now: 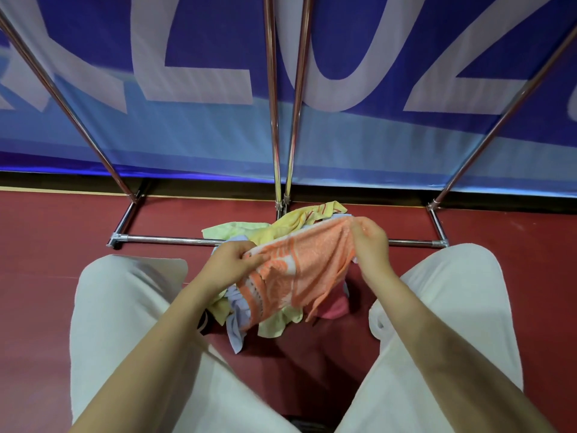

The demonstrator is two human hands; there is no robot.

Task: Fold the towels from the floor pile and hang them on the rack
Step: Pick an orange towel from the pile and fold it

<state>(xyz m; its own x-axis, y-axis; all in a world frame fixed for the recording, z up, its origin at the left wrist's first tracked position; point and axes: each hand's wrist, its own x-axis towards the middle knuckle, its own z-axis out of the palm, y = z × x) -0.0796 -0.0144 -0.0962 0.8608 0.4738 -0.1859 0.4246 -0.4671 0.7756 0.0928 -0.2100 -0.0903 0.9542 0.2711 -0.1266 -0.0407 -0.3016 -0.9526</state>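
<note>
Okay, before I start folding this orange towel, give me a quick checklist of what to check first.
1. Left hand pinches the orange towel at its edge: ok.
2. Right hand grips the opposite end: ok.
3. Towel lifted off the floor pile: ok.
4. Towel spread flat between the hands: not ok, it sags and bunches.
5. Rack in front of you, bare lower poles: ok.
6. Free space on the top hanging bar: cannot tell, out of view.

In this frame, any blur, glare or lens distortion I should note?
Head view: wide-angle bending splays the rack poles outward; bright glints on the chrome base bar; the banner lettering looks smeared; both hands and the orange towel are fairly sharp.
</note>
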